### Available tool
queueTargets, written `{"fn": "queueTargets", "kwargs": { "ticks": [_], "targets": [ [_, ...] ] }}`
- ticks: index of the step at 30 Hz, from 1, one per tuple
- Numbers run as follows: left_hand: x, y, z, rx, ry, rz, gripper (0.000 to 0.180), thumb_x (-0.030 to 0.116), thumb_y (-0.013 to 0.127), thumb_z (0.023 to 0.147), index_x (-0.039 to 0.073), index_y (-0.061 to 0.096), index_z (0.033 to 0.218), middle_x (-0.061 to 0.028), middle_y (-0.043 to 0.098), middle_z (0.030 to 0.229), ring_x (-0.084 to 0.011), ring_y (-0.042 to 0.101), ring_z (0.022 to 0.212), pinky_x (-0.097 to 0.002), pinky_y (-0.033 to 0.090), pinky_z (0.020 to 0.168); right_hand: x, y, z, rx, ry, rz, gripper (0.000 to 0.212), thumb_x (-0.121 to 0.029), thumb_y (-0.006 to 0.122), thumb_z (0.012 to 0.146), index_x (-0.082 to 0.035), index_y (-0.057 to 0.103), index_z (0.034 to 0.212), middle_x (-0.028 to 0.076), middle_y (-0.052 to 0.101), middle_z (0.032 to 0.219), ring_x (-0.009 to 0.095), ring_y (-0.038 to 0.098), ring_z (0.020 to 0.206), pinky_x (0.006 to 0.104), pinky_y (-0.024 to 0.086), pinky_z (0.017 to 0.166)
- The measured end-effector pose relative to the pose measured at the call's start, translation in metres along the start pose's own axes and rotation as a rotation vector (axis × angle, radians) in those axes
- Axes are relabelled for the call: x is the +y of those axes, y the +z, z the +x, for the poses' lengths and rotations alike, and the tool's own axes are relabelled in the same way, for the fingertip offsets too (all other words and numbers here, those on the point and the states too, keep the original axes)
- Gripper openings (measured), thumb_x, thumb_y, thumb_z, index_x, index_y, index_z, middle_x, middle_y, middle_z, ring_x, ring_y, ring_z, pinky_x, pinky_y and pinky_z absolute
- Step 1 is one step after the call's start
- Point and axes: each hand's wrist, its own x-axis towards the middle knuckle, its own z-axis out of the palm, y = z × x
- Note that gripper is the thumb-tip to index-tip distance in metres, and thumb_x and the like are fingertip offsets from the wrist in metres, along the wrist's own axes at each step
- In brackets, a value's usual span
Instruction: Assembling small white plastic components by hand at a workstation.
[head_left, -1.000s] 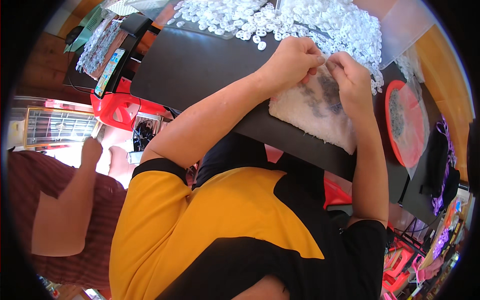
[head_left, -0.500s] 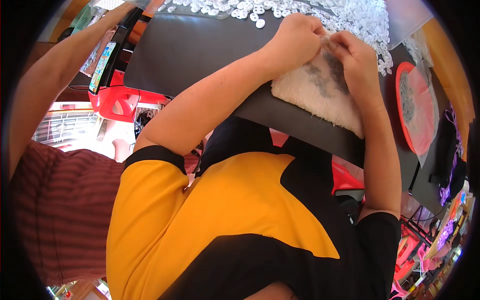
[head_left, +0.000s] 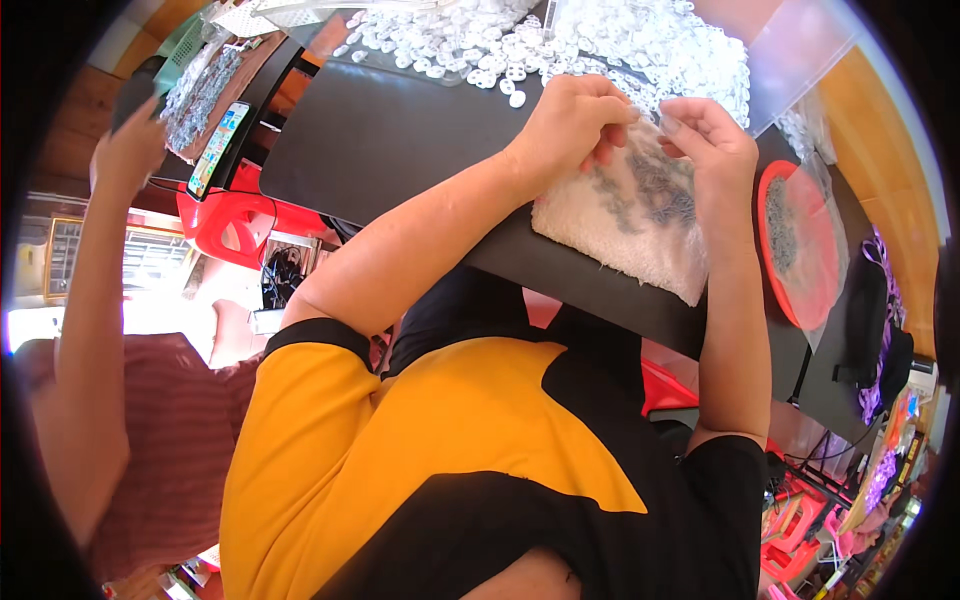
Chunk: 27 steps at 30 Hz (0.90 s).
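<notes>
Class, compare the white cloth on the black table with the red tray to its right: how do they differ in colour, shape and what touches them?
The white cloth is pale, roughly rectangular and fuzzy; the red tray is bright red and round-edged. The left hand and right hand are at the cloth's far edge, while no hand touches the tray. The cloth lies in front of the person; the tray sits off to the right. Both rest on the black table and carry small grey pieces.
</notes>
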Motion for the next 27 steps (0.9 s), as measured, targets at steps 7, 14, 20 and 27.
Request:
{"fn": "queueTargets", "kwargs": {
  "ticks": [7, 14, 20, 27],
  "targets": [
    [0.0036, 0.0078, -0.0034, 0.017, 0.003, -0.009, 0.02, 0.019, 0.061, 0.087, 0.0, 0.062, 0.086, -0.005, 0.06, 0.066, -0.0109, 0.054, 0.049, -0.0252, 0.04, 0.042, -0.0033, 0.0002, 0.0004, -0.041, 0.021, 0.188, 0.018, -0.007, 0.065, 0.087, 0.0, 0.066, 0.104, 0.007, 0.067, 0.092, 0.012, 0.062, 0.08, 0.0253, 0.051, 0.072],
    [0.0025, 0.0083, -0.0041, 0.016, 0.022, -0.034, 0.019, 0.017, 0.058, 0.088, -0.001, 0.062, 0.087, -0.0055, 0.06, 0.066, -0.0107, 0.055, 0.05, -0.0242, 0.041, 0.042, -0.0049, 0.0021, -0.0011, -0.038, 0.01, 0.184, 0.017, -0.006, 0.064, 0.088, 0.0, 0.067, 0.104, 0.007, 0.068, 0.093, 0.011, 0.062, 0.082, 0.0256, 0.051, 0.072],
    [0.0032, 0.0084, -0.0049, 0.035, 0.026, -0.016, 0.018, 0.016, 0.058, 0.088, -0.001, 0.062, 0.087, -0.0056, 0.06, 0.066, -0.0108, 0.055, 0.05, -0.0242, 0.041, 0.042, -0.003, 0.0024, -0.0012, -0.035, -0.006, 0.202, 0.016, -0.005, 0.064, 0.088, 0.0, 0.068, 0.103, 0.007, 0.068, 0.094, 0.011, 0.062, 0.082, 0.0253, 0.051, 0.072],
    [0.0042, 0.0098, -0.006, 0.047, 0.028, 0.007, 0.019, 0.016, 0.059, 0.089, -0.002, 0.062, 0.089, -0.0057, 0.06, 0.067, -0.0103, 0.055, 0.05, -0.0236, 0.041, 0.042, -0.0045, 0.0034, -0.0014, -0.01, -0.003, 0.217, 0.017, -0.003, 0.064, 0.087, 0.0, 0.069, 0.103, 0.007, 0.069, 0.095, 0.012, 0.063, 0.082, 0.025, 0.051, 0.072]
  ]
}}
